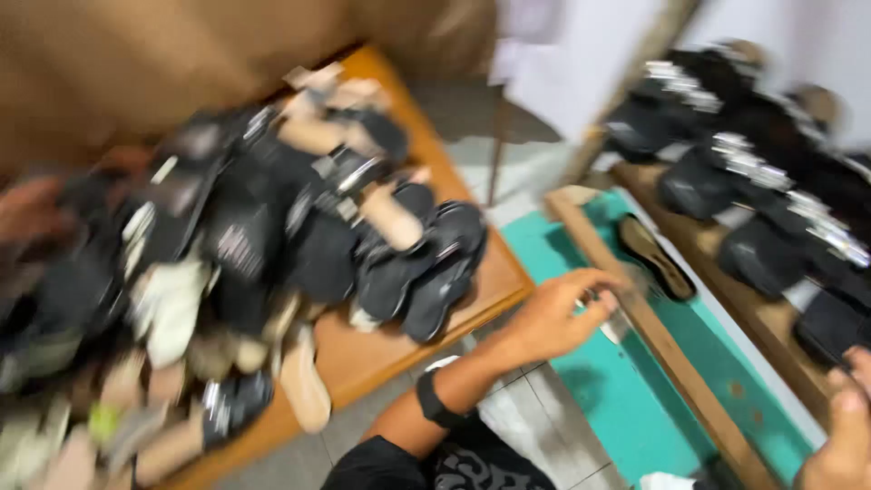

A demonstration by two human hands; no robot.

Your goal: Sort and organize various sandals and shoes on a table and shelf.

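The view is blurred by motion. My left hand (555, 318), with a black band on its wrist, reaches out to a wooden rail (673, 358) that edges a teal surface (626, 408). Its fingers are pinched on a small pale thing (610, 325) too blurred to name. A dark shoe sole with a tan rim (655, 257) lies on the teal surface just beyond the hand. Only part of my right hand (842, 436) shows at the bottom right corner, near the front edge of a wooden shelf (771, 322); whether it holds anything is hidden.
A heap of black and pale sandals (272, 227) covers an orange wooden table (381, 354) on the left. Black sandals with silver trim (762, 172) line the shelf on the right. Grey floor tiles (535, 408) lie between. A brown mass (163, 54) fills the top left.
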